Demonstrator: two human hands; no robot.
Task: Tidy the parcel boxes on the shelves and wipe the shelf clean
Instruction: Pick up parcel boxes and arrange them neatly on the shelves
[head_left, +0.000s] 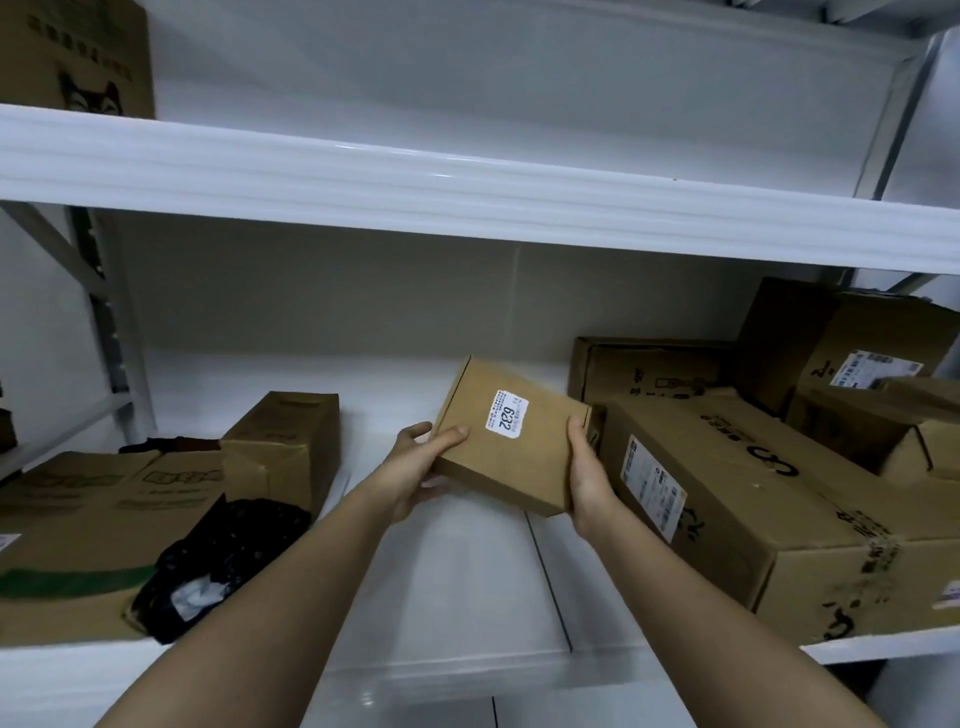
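A: We're looking at both hands holding a small flat brown cardboard parcel box, lifted and tilted above the white metal shelf in the middle bay.

B: We're seeing the left hand gripping its left edge, thumb lying across the top and the fingers curling under and behind the box.

A: And the right hand is clasping the near right corner, thumb up along the side. We can't tell how its other fingers are lying; the box is hiding them.

B: We're reading a white printed sticker on the top face, with 632 on it.

A: Just beside the held box on the right, we're spotting a long brown carton with a shipping label, sitting on the shelf, and more brown cartons piling up behind it.

B: On the left we're catching a crumpled upright brown box, a wide flattened brown carton with a green stripe and a black plastic bag leaning against it.

A: Up top, a brown box with a cat print is sitting on the upper white shelf.
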